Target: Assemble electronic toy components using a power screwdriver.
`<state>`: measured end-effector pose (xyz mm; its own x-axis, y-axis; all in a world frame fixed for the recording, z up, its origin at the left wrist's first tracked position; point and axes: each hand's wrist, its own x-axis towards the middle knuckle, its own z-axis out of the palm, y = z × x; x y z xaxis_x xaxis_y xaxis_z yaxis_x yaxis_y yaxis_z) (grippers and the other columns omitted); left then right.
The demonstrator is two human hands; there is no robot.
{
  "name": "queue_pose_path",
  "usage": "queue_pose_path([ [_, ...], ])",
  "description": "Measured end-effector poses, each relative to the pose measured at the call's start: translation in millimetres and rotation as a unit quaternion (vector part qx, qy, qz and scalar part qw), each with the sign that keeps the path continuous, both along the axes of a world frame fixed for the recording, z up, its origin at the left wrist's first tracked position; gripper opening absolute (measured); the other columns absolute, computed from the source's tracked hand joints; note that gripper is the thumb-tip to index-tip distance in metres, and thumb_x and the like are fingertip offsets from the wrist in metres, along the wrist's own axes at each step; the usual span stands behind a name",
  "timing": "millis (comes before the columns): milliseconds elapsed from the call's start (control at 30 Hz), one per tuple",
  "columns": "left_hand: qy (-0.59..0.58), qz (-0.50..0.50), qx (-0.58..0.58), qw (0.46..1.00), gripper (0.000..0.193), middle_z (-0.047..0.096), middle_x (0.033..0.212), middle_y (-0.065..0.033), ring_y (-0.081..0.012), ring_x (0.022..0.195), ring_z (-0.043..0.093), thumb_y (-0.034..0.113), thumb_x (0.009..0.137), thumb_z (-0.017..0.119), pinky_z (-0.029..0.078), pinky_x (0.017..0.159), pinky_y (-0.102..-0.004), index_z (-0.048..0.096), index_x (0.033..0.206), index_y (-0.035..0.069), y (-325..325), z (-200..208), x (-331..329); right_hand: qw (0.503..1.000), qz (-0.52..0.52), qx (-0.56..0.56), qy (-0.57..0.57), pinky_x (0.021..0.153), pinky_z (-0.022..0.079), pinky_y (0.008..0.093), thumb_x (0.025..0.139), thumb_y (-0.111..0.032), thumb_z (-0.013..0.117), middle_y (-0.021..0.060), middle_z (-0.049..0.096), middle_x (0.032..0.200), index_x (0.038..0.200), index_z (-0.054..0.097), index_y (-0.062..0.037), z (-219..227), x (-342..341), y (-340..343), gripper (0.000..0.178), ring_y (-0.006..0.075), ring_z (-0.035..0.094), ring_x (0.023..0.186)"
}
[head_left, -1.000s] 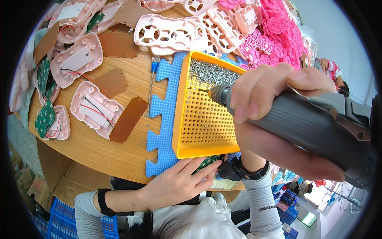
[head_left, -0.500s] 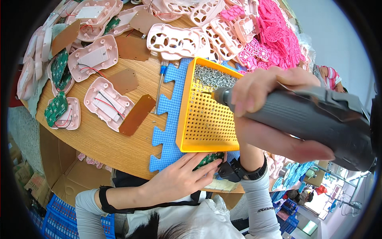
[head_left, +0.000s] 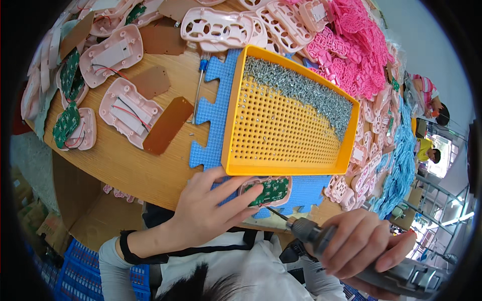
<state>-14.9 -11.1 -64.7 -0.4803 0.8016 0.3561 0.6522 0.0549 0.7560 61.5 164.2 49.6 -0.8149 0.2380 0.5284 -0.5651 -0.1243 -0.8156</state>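
A green circuit board sits in a small pink plastic casing on the blue foam mat, just below the yellow tray. My left hand holds the casing from its left side, fingers lying across the board. My right hand is wrapped round a grey electric screwdriver. Its thin bit points left and up at the casing's lower edge; whether the tip touches it, I cannot tell. The yellow tray has a perforated bed, with many silver screws heaped along its far side.
The blue foam mat lies under the tray. A blue-handled screwdriver rests left of it. Pink casings, brown plates and loose boards cover the table's left. Pink lattice parts and blue parts are piled right. Other people are beyond.
My right hand has brought the electric screwdriver down from above the tray to the casing, uncovering the screws. My left hand stays at the casing; the view has shifted a little.
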Motion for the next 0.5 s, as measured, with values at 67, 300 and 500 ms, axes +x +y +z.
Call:
queue_pose_path([
  [67, -0.023, -0.01, -0.027, 0.999, 0.044, 0.06, 0.107, -0.0041, -0.0245, 0.089, 0.054, 0.023, 0.068, 0.076, 0.045, 0.065, -0.032, 0.063, 0.108, 0.008, 2, 2, -2, 0.996, 0.07, 0.013, -0.05, 0.048, 0.05, 0.0361, 0.087, -0.048, 0.056, 0.016, 0.061, 0.076, 0.107, 0.047, 0.0007, -3, 1, 0, 0.053, 0.027, 0.06, 0.055],
  [300, -0.102, -0.049, -0.047, 0.992, 0.042, 0.056, 0.103, -0.0086, -0.023, 0.089, 0.055, 0.015, 0.071, 0.072, 0.049, 0.071, -0.0318, 0.059, 0.108, 0.0, 1, 8, -4, 0.991, 0.134, 0.018, -0.019, 0.048, 0.049, 0.0377, 0.087, -0.007, 0.056, 0.0187, 0.057, 0.07, 0.098, 0.042, 0.0005, -26, -1, -5, 0.019, 0.0286, 0.058, 0.055],
  [500, -0.135, -0.068, -0.08, 0.985, 0.041, 0.053, 0.097, -0.0091, -0.0235, 0.089, 0.056, 0.011, 0.072, 0.071, 0.049, 0.07, -0.0322, 0.059, 0.108, -0.002, 3, 14, -5, 0.991, 0.129, 0.009, -0.023, 0.046, 0.049, 0.0387, 0.087, 0.0, 0.051, 0.0188, 0.056, 0.065, 0.096, 0.04, 0.004, -31, -1, -5, 0.015, 0.0288, 0.056, 0.05],
])
